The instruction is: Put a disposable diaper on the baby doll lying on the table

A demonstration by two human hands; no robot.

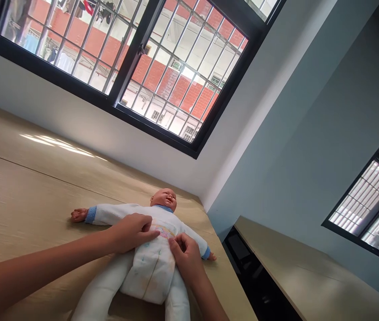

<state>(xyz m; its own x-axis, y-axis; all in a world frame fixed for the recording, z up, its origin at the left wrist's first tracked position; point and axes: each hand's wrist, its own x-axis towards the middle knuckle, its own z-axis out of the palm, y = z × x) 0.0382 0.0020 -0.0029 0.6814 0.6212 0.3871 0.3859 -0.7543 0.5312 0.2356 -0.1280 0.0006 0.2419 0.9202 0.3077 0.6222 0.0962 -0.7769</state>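
Observation:
A baby doll [164,199] lies on its back on the wooden table, arms spread. It wears a white top with blue cuffs and collar, and its white legs point toward me. A white diaper [151,272] with small prints covers its front from the belly down between the legs. My left hand [131,232] is closed at the diaper's upper left edge, its thumb on the printed waistband. At the upper right edge, my right hand [186,256] pinches the diaper with bent fingers. Both hands partly hide the diaper's sides.
The tan table [25,209] has a seam across it and meets the wall below a barred window [176,71]. Right of it, past a dark gap, stands another tan-topped table [296,263]. A second window [366,200] is at the far right.

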